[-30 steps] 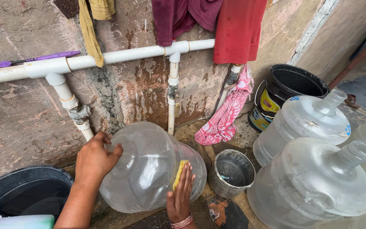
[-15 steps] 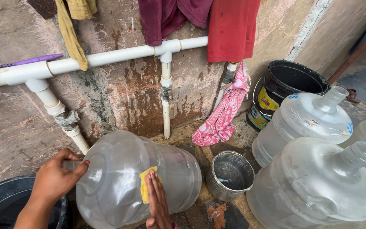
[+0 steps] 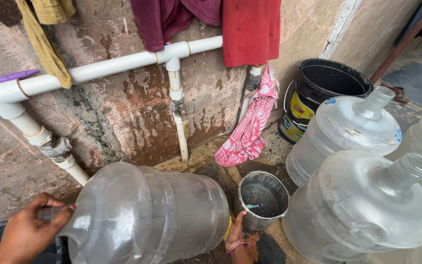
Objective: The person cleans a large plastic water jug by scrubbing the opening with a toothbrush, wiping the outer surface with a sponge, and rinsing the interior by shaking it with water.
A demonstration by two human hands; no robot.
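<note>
The left hand (image 3: 28, 232) is closed around the neck of a big clear water jug (image 3: 147, 215) that lies on its side. The right hand (image 3: 235, 234) presses flat on the jug's bottom, fingers together. A small metal pot (image 3: 264, 200) stands just beside this hand.

Both hands (image 3: 28, 232) tilt a clear water jug (image 3: 147, 215).

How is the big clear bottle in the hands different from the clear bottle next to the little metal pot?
The clear plastic water bottle in the hands lies tipped on its side; the clear plastic water bottle beside the small metal pot stands upright. The left hand grips the first's neck; nobody touches the second. Both are big and see-through.
</note>
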